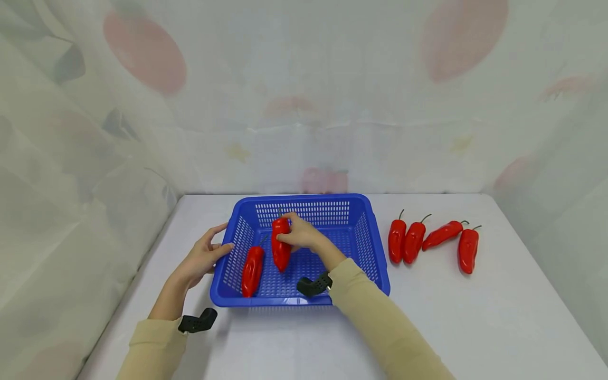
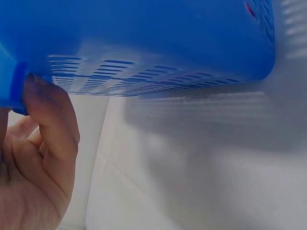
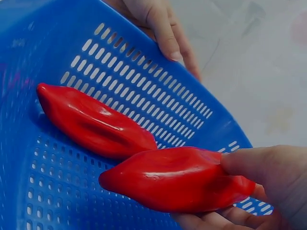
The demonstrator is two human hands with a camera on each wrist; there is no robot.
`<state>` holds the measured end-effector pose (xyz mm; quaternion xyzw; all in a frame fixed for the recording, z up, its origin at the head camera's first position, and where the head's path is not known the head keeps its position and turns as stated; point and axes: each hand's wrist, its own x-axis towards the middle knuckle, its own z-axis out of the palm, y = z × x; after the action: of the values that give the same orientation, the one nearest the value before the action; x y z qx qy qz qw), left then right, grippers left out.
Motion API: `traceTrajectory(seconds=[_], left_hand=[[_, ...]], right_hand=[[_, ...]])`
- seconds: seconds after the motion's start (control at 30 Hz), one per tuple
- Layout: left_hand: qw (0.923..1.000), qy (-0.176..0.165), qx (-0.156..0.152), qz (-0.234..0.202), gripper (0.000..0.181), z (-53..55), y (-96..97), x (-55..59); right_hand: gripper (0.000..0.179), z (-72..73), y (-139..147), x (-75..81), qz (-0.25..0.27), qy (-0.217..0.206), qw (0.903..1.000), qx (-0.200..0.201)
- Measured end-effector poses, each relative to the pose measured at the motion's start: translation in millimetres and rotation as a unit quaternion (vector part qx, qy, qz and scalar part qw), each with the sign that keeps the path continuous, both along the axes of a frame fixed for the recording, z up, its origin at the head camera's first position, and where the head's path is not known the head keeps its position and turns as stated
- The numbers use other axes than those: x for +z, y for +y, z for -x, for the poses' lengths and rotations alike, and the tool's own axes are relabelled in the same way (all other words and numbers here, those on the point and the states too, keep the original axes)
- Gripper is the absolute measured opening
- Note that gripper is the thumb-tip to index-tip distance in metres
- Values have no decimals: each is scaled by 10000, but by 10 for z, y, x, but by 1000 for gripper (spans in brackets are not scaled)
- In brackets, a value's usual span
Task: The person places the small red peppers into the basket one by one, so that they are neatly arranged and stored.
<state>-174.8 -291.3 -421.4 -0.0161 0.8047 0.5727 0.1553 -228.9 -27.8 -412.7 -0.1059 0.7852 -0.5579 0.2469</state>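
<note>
A blue plastic basket (image 1: 304,302) with slotted walls stands on the white table. My left hand (image 1: 203,259) grips its left rim, thumb over the edge and fingers outside, as the left wrist view also shows. Inside the basket, my right hand (image 1: 304,233) pinches a red chili pepper (image 1: 281,248) near its stem end, thumb on one side and fingers on the other. Left of it, a second red pepper (image 1: 253,270) lies along the basket's left side. In the right wrist view the held pepper (image 3: 175,179) overlaps the lying pepper (image 3: 93,120).
Right of the basket, several red peppers with dark stems lie on the table (image 1: 503,311): two side by side (image 1: 397,241), one slanted (image 1: 443,235) and one at the far right (image 1: 468,251). A patterned pale curtain (image 1: 304,105) hangs behind.
</note>
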Motion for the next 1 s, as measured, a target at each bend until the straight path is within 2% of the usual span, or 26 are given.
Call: traceTrajectory(seconds=[0.2, 0.4, 0.8, 1.0], left_hand=[[10000, 16, 25, 60, 73, 1, 5, -5], [10000, 28, 29, 56, 73, 4, 10, -8], [10000, 37, 31, 58, 72, -1, 28, 5], [10000, 34, 17, 70, 72, 1, 24, 2]], right_hand=[[61, 1, -67, 4, -247, -73, 9995, 162], [66, -13, -136, -31, -208, -586, 9974, 369], [61, -18, -163, -197, -180, -1167, 9926, 270], [59, -21, -178, -273, -325, -1187, 9921, 250]])
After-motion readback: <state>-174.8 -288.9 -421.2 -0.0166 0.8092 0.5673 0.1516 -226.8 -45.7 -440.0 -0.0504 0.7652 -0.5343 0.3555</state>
